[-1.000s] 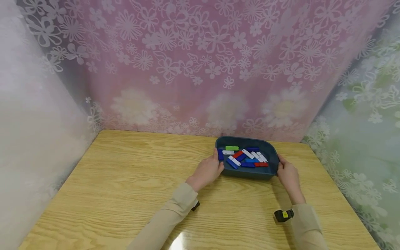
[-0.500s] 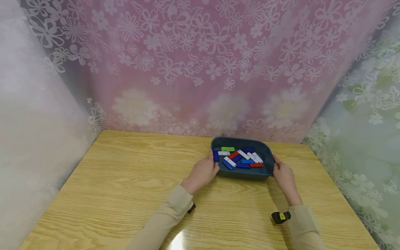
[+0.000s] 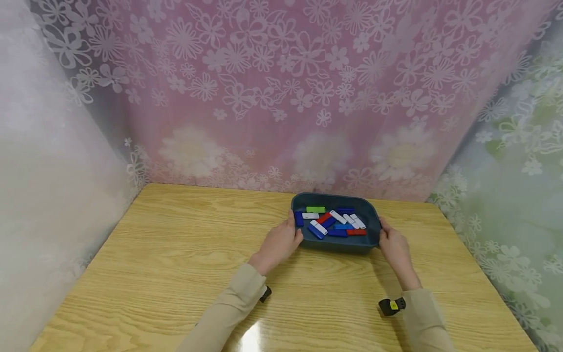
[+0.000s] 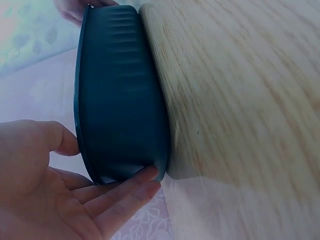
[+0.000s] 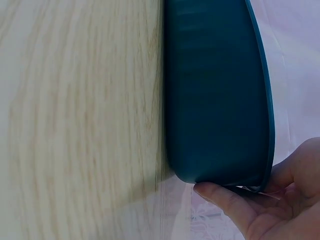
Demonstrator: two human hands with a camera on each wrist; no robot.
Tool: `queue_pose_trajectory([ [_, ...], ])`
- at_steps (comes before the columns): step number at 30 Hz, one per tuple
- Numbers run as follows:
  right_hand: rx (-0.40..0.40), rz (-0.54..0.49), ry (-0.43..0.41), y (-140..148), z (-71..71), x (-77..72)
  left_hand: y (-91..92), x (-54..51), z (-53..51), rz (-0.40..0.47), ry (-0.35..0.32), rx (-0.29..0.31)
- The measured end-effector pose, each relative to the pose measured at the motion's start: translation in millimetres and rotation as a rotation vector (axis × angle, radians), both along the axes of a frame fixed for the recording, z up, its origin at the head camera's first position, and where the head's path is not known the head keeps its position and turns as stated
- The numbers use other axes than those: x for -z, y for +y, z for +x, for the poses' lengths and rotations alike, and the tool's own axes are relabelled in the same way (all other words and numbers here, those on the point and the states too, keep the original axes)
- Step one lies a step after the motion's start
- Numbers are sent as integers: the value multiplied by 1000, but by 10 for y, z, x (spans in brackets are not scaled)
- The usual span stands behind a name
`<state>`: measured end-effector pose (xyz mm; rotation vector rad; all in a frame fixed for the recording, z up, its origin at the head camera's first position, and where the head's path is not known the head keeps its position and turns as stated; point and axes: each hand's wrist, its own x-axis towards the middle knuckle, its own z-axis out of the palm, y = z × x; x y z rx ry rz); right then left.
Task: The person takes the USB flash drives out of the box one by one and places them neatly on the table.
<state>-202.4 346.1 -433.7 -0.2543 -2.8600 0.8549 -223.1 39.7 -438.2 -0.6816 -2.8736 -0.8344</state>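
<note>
Near the back edge of the table stands a dark teal bin (image 3: 336, 247) holding several flat sticks in white, blue, red and green, among them a green one (image 3: 315, 209). My left hand (image 3: 278, 244) grips its left end, thumb at the rim and fingers against the outer wall in the left wrist view (image 4: 75, 185). At the right end my right hand (image 3: 396, 247) holds the rim and wall; the right wrist view shows that hand (image 5: 280, 200) with a fingertip at the bin's lower edge (image 5: 220, 100).
Wood-grained table (image 3: 176, 254) under the bin. A pink floral curtain (image 3: 281, 98) hangs right behind the table, with pale curtains at the left (image 3: 57, 171) and right (image 3: 519, 161). Black wrist cameras show at both cuffs, the right one (image 3: 390, 307) near the tabletop.
The bin has moved a little to the left along the table with both hands holding its ends. The sticks inside keep about the same arrangement.
</note>
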Motion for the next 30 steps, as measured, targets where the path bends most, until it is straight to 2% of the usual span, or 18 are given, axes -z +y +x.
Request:
queue_pose_trajectory([
  [7, -4, 4, 8, -62, -11, 11, -68, 6, 8, 5, -5, -1],
  [30, -79, -26, 22, -315, -37, 34, -339, 15, 13, 31, -53, -69],
])
